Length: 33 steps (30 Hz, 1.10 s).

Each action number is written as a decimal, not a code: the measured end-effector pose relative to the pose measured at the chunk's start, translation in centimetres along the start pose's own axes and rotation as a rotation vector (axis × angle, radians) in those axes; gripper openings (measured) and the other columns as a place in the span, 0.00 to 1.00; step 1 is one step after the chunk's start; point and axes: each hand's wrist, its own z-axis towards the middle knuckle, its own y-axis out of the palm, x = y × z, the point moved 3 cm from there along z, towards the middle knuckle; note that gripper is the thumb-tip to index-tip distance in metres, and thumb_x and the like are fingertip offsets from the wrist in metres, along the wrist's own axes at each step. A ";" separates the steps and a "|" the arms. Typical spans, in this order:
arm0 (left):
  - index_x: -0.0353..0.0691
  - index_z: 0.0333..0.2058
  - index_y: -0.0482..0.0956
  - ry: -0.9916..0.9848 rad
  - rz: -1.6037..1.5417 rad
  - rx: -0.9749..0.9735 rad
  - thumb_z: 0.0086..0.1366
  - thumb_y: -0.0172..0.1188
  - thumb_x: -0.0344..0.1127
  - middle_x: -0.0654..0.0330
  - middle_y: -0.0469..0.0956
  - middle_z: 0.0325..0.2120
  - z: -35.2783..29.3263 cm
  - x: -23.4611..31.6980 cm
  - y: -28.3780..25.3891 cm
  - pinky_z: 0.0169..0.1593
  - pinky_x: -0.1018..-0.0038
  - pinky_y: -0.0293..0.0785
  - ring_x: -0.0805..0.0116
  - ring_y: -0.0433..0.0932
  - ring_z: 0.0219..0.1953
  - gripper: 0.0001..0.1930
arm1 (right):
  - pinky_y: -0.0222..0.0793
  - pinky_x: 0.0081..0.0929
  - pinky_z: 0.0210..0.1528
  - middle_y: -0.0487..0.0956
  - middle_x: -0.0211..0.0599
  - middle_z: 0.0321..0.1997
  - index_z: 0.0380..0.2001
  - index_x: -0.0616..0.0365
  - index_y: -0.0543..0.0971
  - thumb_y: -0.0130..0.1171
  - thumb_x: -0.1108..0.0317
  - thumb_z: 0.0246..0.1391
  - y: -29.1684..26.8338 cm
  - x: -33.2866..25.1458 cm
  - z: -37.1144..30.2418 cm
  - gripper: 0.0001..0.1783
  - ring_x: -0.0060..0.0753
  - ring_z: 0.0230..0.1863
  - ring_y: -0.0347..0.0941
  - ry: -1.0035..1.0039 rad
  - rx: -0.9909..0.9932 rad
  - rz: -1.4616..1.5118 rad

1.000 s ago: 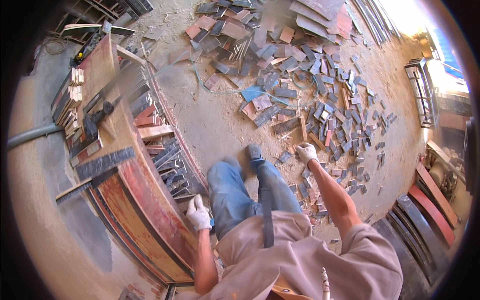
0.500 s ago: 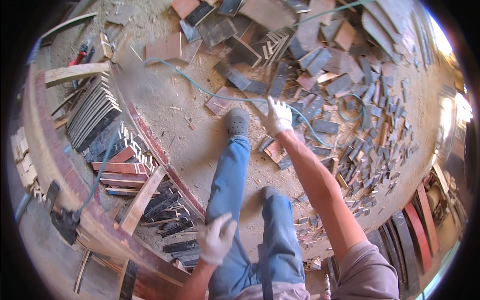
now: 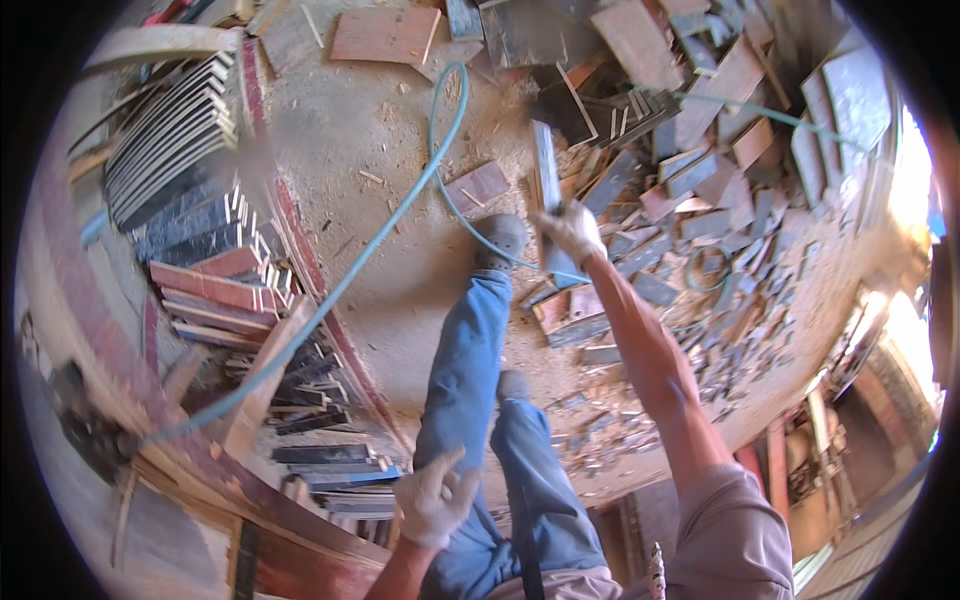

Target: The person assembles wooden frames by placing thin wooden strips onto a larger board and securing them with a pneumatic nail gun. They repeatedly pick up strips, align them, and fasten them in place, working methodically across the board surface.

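Note:
My right hand (image 3: 572,231), in a pale work glove, is stretched forward and closed on a long narrow plywood strip (image 3: 545,172) that stands tilted above the scrap pile. My left hand (image 3: 435,495), also gloved, hangs near my left thigh with fingers loosely apart, holding nothing. My legs in blue jeans (image 3: 470,380) step forward, the front shoe (image 3: 497,240) on the sawdust floor next to a blue hose (image 3: 400,215).
A large heap of dark and reddish plywood offcuts (image 3: 700,200) covers the floor ahead and to the right. Stacked strips (image 3: 190,170) lie on a long reddish bench (image 3: 200,330) at left. A square reddish board (image 3: 385,35) lies far ahead.
I have stepped forward and the view tilted down. My right hand, reaching into the pile earlier, now grips a long strip and lifts it. The left hand stays by my thigh.

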 end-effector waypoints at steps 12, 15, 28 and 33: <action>0.30 0.62 0.69 -0.001 -1.019 -0.014 0.53 0.79 0.51 0.53 0.79 0.50 -14.5 5.3 1.4 0.57 0.69 0.75 0.67 0.78 0.52 0.45 | 0.74 0.27 0.47 0.81 0.30 0.41 0.52 0.65 0.78 0.77 0.48 0.48 3.5 -1.3 -48.8 0.37 0.21 0.41 0.75 -0.505 -0.615 0.170; 0.30 0.58 0.73 0.029 -1.190 0.285 0.56 0.78 0.36 0.58 0.81 0.46 -23.2 3.4 -2.1 0.52 0.73 0.77 0.71 0.79 0.47 0.34 | 0.75 0.29 0.47 0.82 0.37 0.40 0.53 0.67 0.76 0.76 0.53 0.47 5.8 -3.0 -57.9 0.37 0.25 0.42 0.77 -0.605 -0.718 0.099; 0.30 0.61 0.70 -0.063 -0.978 1.058 0.48 0.80 0.35 0.55 0.80 0.49 -49.9 -12.3 -16.2 0.55 0.70 0.77 0.68 0.79 0.49 0.42 | 0.74 0.42 0.56 0.79 0.60 0.53 0.60 0.65 0.72 0.77 0.53 0.43 27.9 -13.1 -76.9 0.44 0.57 0.55 0.78 -0.972 -0.902 -0.582; 0.39 0.58 0.75 -0.439 -0.172 1.292 0.51 0.76 0.48 0.47 0.79 0.52 -58.5 -24.6 -25.4 0.61 0.59 0.71 0.47 0.76 0.57 0.38 | 0.70 0.49 0.61 0.74 0.58 0.59 0.64 0.58 0.67 0.75 0.56 0.44 40.3 -22.6 -73.5 0.45 0.62 0.60 0.71 -1.352 -0.440 -1.058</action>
